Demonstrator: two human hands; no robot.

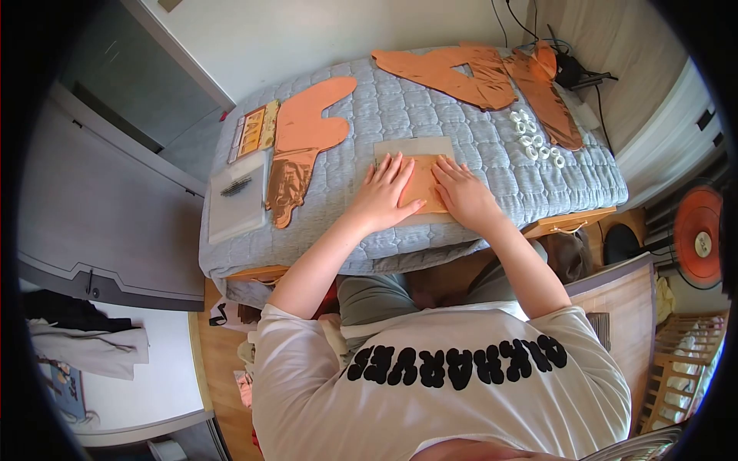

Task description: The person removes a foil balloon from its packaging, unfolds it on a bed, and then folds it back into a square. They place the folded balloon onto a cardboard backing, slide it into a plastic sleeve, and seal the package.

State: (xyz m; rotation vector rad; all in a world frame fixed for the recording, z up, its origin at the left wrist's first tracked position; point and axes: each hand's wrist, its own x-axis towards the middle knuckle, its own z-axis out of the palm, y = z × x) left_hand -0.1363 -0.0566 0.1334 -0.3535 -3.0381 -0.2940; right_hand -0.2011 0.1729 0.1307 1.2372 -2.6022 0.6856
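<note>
My left hand (384, 194) lies flat, fingers spread, on a small orange fabric piece (424, 184). My right hand (463, 194) presses flat on the same piece from its right side. The orange piece rests on a pale beige sheet (415, 147) laid over the grey quilted table cover (477, 146). Neither hand grips anything; both palms are down and the fingers point away from me.
A large orange cut fabric shape (307, 127) lies at left, beside a clear flat box (238, 196) and a patterned card (254, 131). More orange fabric (461, 73) lies at the back. Several white rings (534, 138) sit at right. An orange fan (698, 238) stands at far right.
</note>
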